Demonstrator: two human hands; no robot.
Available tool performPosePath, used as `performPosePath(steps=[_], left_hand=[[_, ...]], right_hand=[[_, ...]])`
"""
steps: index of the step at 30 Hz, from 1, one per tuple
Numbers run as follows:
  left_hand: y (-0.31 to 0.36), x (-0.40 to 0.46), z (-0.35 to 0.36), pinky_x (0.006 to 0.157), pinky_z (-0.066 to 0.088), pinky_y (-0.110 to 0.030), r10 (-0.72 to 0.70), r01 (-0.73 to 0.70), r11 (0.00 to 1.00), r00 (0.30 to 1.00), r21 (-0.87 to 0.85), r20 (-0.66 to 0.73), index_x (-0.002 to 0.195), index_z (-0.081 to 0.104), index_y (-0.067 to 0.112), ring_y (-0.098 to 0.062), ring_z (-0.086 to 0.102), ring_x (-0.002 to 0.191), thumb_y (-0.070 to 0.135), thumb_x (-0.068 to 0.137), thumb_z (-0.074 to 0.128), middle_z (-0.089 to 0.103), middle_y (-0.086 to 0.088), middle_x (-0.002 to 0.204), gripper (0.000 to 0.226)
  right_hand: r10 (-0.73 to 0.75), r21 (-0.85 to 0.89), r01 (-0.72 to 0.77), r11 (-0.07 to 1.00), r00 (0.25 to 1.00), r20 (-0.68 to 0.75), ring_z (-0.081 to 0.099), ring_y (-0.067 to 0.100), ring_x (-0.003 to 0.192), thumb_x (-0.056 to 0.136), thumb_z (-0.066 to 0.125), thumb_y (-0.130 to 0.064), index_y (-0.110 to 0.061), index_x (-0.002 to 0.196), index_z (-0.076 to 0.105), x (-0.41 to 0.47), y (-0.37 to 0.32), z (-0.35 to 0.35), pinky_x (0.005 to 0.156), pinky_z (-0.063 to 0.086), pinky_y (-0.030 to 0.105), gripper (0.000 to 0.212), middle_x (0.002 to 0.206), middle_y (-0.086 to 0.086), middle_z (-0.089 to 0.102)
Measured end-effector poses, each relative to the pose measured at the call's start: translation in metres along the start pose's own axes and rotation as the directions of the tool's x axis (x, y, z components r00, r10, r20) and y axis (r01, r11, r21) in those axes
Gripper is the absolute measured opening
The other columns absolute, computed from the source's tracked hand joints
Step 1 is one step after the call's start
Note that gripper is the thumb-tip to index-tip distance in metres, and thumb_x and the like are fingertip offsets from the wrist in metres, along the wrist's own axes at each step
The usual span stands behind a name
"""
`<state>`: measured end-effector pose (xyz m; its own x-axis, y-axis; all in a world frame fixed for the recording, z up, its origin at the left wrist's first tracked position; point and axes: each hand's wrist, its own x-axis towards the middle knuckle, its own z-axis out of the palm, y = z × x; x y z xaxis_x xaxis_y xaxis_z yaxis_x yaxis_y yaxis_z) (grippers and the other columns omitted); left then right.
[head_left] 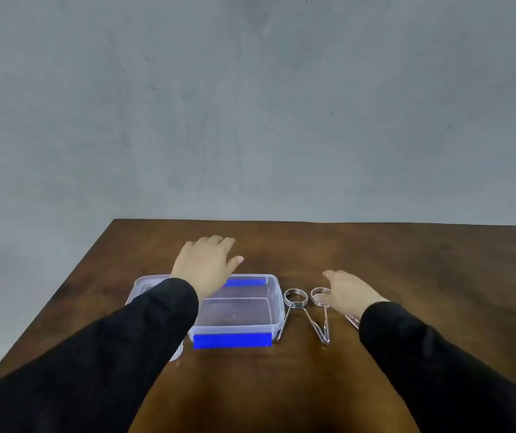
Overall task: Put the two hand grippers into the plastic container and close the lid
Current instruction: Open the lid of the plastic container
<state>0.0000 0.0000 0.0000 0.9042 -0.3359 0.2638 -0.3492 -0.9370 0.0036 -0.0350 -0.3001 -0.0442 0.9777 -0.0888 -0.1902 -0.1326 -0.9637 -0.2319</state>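
A clear plastic container (pixel 277 307) with blue latches (pixel 233 340) stands open on the brown table, and I see nothing inside it. Its clear lid (pixel 147 284) lies just to its left, mostly hidden under my left sleeve. Two metal wire hand grippers with coil springs lie side by side right of the container: the left hand gripper (pixel 295 305) and the right hand gripper (pixel 325 323). My left hand (pixel 206 264) hovers over the container's far edge, fingers apart and empty. My right hand (pixel 350 292) is spread over the right hand gripper and covers part of it; contact cannot be told.
The wooden table (pixel 406 276) runs to a far edge against a grey wall (pixel 250 120). Its left edge slants close past the lid. Bare wood shows in front of the container and to the right of my right arm.
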Motion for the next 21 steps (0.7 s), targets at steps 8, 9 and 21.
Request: performPosePath(steps=[8, 9, 21], left_hand=[[-0.028, -0.037, 0.043, 0.106, 0.044, -0.041, -0.231, 0.247, 0.933, 0.969, -0.263, 0.091, 0.151, 0.038, 0.024, -0.023, 0.05, 0.131, 0.049, 0.101, 0.042, 0.051, -0.002, 0.148, 0.056], [-0.031, -0.041, 0.048, 0.105, 0.045, -0.039, -0.259, 0.279, 0.916, 0.96, -0.288, 0.108, 0.151, 0.037, 0.025, -0.023, 0.05, 0.132, 0.049, 0.101, 0.042, 0.049, -0.002, 0.149, 0.056], [-0.067, -0.072, 0.085, 0.095, 0.049, -0.032, -0.445, 0.499, 0.725, 0.866, -0.475, 0.23, 0.151, 0.036, 0.032, -0.023, 0.057, 0.124, 0.046, 0.103, 0.037, 0.05, -0.003, 0.149, 0.05]], right_hand=[[0.149, 0.047, -0.151, 0.987, 0.988, 0.045, 0.06, 0.027, 0.114, 0.083, 0.071, -0.051, -0.013, 0.139, 0.05, 0.002, 0.023, 0.043, 0.094, 0.052, 0.038, 0.07, 0.129, 0.009, 0.06], [0.155, 0.057, -0.157, 0.986, 0.988, 0.024, 0.06, 0.027, 0.115, 0.085, 0.071, -0.048, -0.013, 0.14, 0.049, 0.004, 0.025, 0.045, 0.094, 0.052, 0.038, 0.068, 0.129, 0.009, 0.06], [0.046, 0.203, 0.009, 0.979, 0.963, -0.267, 0.063, 0.022, 0.105, 0.091, 0.068, -0.031, -0.027, 0.131, 0.06, 0.021, 0.022, 0.025, 0.092, 0.053, 0.048, 0.042, 0.111, -0.003, 0.068]])
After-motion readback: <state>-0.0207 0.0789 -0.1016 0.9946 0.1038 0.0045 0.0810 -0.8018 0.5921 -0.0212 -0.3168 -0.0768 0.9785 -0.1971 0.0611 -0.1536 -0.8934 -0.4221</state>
